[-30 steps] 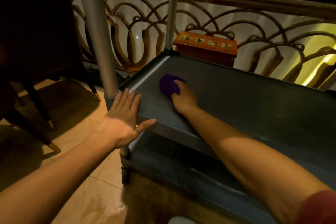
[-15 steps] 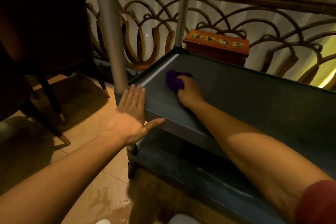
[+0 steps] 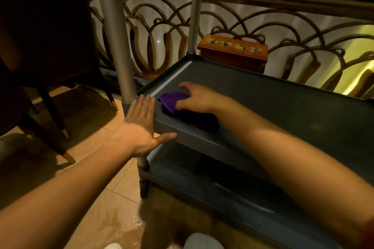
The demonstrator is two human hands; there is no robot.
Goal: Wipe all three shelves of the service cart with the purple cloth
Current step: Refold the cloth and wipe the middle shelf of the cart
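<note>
Head: grey cart shelf (tiled floor)

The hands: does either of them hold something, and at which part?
The right hand lies on top of the purple cloth, pressing its middle onto the middle shelf. The left hand holds nothing; it rests open against the shelf's corner.

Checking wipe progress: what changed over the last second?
Right hand drew the purple cloth from mid-shelf toward the near left corner of the middle shelf, fingers now spread flat on it. Left hand stays open against the shelf's corner.
</note>
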